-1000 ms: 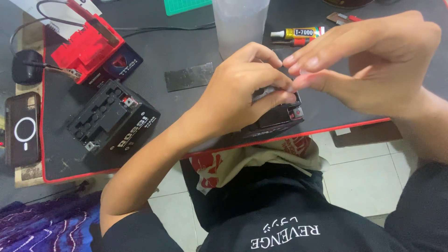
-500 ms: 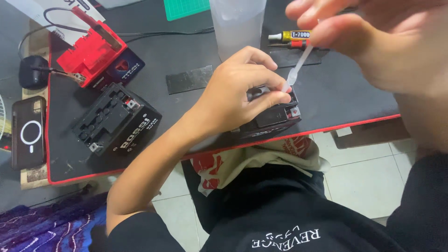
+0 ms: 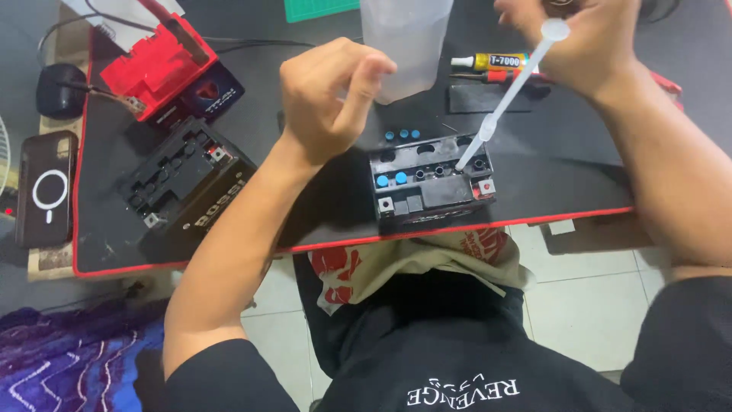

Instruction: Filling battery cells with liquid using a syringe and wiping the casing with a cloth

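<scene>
Holding a clear plastic dropper [image 3: 512, 90] in the right hand [image 3: 587, 42] at upper right, fingers clamped on its bulb, tip down in a hole of the black battery [image 3: 428, 181] at frame centre; left hand [image 3: 328, 99] raised above it, fingers loosely curled, grasping nothing, blue caps [image 3: 402, 135] just behind

Bare forearms, short black sleeves, black shirt with white lettering.
</scene>
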